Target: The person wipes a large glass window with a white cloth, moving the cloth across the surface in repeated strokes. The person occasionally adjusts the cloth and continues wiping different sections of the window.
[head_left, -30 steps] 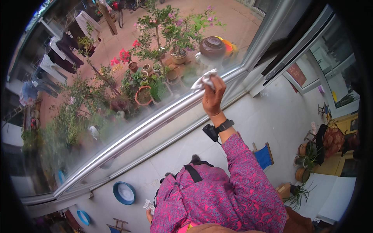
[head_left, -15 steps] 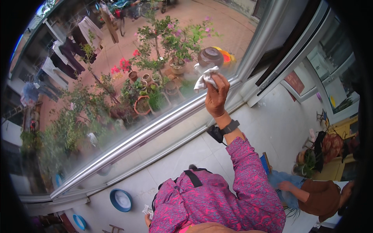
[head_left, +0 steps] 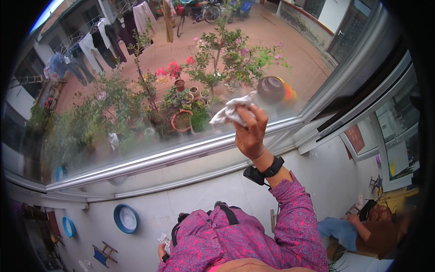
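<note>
My right hand (head_left: 250,136) is raised to the lower part of a large window pane (head_left: 172,136). Its fingers are closed round a crumpled white cloth (head_left: 232,111), which lies at the glass just above the silver frame rail (head_left: 149,164). A black band with a small box (head_left: 265,172) sits on that wrist. Low beside my body, my left hand (head_left: 161,250) grips another white cloth (head_left: 164,240), patterned or wrinkled; most of its fingers are hidden. The glass looks hazy along its bottom edge.
Below the window, a blue basin (head_left: 126,218) with whitish contents stands on the floor, near a small folding stool (head_left: 104,255) and another blue basin (head_left: 68,226). At right, a person in a brown top (head_left: 378,231) sits close by. Potted plants (head_left: 181,120) show through the glass.
My right hand has slid leftward along the glass with the cloth, away from the brown jar outside. My view has turned, and more of my left hand and its cloth shows.
</note>
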`<action>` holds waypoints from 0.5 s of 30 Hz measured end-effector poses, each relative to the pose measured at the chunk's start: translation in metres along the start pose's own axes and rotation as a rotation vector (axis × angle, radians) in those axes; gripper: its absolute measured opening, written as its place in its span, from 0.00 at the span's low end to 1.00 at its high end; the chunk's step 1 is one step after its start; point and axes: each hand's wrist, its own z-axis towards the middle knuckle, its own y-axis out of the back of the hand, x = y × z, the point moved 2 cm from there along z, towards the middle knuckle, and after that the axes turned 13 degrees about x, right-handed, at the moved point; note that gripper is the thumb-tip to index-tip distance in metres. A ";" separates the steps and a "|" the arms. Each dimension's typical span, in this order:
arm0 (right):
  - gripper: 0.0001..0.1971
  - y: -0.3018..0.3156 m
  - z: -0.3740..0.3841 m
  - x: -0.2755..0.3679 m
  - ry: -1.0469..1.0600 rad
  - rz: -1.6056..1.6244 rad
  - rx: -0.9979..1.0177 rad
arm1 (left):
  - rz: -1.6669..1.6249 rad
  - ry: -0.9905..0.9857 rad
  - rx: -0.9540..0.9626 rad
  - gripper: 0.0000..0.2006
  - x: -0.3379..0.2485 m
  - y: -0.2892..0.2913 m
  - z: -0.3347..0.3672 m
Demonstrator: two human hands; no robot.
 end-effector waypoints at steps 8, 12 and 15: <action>0.21 0.124 0.105 -0.124 -0.261 -0.279 -0.532 | -0.461 0.115 -0.034 0.08 0.029 0.004 -0.018; 0.21 0.145 0.166 -0.123 -0.223 -0.412 -0.673 | -0.482 0.150 -0.029 0.09 0.043 -0.002 -0.026; 0.27 0.088 0.150 -0.059 -0.169 -0.385 -0.442 | -0.491 0.157 -0.018 0.11 0.046 -0.002 -0.024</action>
